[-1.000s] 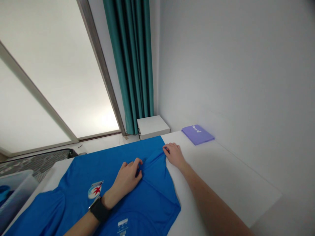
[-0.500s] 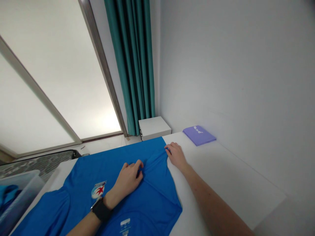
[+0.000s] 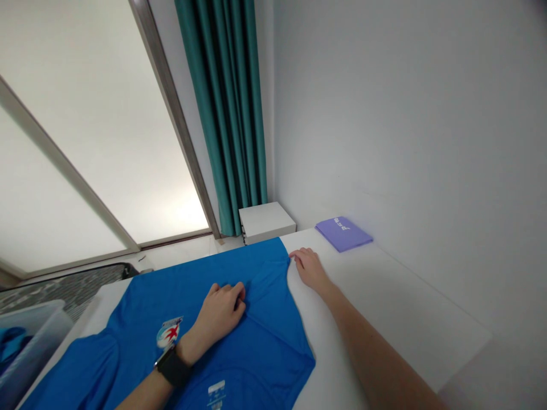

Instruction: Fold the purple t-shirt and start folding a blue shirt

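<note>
A blue T-shirt [image 3: 188, 290] lies spread on the white table, neck towards me, with a round red-and-white print and a label inside the collar. My left hand [image 3: 222, 307], a dark watch on its wrist, rests on the middle of the shirt. Its fingers are curled in against the fabric; how much cloth they grip is partly hidden. At the shirt's far right edge my right hand [image 3: 309, 267] has its fingertips closed on the border of the cloth. Only a faint crease runs between the two hands.
A folded purple item [image 3: 344, 234] with white lettering lies on the white table [image 3: 384, 302] by the wall. At left stands a translucent bin [image 3: 53, 324] holding blue cloth. Beyond the table are a white cabinet [image 3: 267, 221] and a green curtain [image 3: 226, 114].
My right hand has shifted slightly right, and the cloth at that edge lies flatter, with fewer wrinkles. My left hand stays in nearly the same spot on the shirt.
</note>
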The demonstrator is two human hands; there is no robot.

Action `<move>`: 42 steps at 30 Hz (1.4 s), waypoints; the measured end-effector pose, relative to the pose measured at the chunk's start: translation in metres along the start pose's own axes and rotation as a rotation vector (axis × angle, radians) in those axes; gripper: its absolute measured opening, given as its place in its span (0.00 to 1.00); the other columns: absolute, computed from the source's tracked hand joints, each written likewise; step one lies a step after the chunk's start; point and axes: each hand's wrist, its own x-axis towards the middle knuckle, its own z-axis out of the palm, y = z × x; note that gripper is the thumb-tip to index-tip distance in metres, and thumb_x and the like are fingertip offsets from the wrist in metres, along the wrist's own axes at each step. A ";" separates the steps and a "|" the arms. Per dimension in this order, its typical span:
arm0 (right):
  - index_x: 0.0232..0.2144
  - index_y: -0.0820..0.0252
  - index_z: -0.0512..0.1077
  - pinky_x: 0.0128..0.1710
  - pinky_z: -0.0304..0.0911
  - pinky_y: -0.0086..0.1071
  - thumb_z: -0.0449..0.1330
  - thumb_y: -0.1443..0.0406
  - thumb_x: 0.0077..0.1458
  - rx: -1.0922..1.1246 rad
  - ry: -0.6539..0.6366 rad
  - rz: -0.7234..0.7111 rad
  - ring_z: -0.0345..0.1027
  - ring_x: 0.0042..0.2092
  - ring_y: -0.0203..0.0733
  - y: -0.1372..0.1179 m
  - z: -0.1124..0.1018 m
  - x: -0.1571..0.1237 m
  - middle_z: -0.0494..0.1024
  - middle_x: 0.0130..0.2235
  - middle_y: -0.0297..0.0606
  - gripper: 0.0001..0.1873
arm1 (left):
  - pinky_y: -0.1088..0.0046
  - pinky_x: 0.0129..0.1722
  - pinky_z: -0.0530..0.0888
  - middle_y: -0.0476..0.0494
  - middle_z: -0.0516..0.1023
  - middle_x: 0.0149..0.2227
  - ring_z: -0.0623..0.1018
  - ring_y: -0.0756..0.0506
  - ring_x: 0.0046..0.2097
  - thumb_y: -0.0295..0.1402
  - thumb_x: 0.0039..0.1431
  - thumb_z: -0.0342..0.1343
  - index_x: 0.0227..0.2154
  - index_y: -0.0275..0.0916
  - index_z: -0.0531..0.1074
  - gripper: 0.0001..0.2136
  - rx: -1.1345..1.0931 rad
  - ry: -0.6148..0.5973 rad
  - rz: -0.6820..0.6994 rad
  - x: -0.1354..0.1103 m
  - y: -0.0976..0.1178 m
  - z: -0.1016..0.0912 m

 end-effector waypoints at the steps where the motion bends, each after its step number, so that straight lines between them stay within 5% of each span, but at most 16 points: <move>1: 0.43 0.55 0.73 0.48 0.53 0.35 0.48 0.73 0.63 0.010 0.006 -0.004 0.64 0.47 0.43 0.001 0.001 0.000 0.75 0.43 0.38 0.16 | 0.63 0.44 0.62 0.45 0.78 0.32 0.76 0.43 0.35 0.28 0.58 0.45 0.34 0.41 0.68 0.07 0.002 -0.004 0.000 0.000 0.000 0.000; 10: 0.43 0.55 0.74 0.48 0.52 0.37 0.53 0.64 0.65 -0.084 -0.042 0.002 0.62 0.49 0.45 -0.013 0.004 0.001 0.74 0.44 0.39 0.10 | 0.65 0.42 0.63 0.45 0.78 0.33 0.76 0.43 0.36 0.27 0.57 0.45 0.35 0.42 0.67 0.07 0.024 -0.035 0.016 0.000 -0.002 -0.003; 22: 0.43 0.54 0.73 0.47 0.54 0.38 0.53 0.65 0.64 -0.078 0.012 0.040 0.63 0.47 0.46 -0.015 0.004 0.001 0.73 0.43 0.40 0.09 | 0.63 0.43 0.63 0.45 0.78 0.33 0.76 0.42 0.36 0.27 0.56 0.46 0.33 0.42 0.68 0.07 0.004 -0.091 0.027 -0.003 0.000 -0.013; 30: 0.44 0.54 0.73 0.48 0.55 0.38 0.53 0.65 0.64 -0.048 -0.016 -0.014 0.62 0.49 0.46 -0.021 0.004 0.000 0.72 0.44 0.41 0.10 | 0.65 0.44 0.68 0.42 0.76 0.39 0.74 0.42 0.43 0.30 0.63 0.43 0.38 0.41 0.71 0.10 -0.112 0.177 0.108 0.020 0.007 -0.023; 36: 0.42 0.55 0.73 0.48 0.55 0.37 0.50 0.71 0.63 -0.035 0.034 0.023 0.62 0.48 0.45 -0.017 0.006 0.000 0.73 0.44 0.40 0.13 | 0.58 0.58 0.63 0.37 0.68 0.60 0.68 0.39 0.59 0.36 0.67 0.44 0.59 0.40 0.64 0.20 -0.004 0.145 0.334 0.048 0.044 -0.001; 42: 0.44 0.54 0.72 0.49 0.55 0.38 0.53 0.67 0.63 -0.092 -0.001 0.001 0.62 0.49 0.46 -0.017 0.007 -0.001 0.72 0.45 0.41 0.10 | 0.55 0.62 0.60 0.36 0.63 0.65 0.63 0.38 0.64 0.41 0.68 0.44 0.62 0.39 0.61 0.23 0.001 0.153 0.318 0.054 0.057 0.029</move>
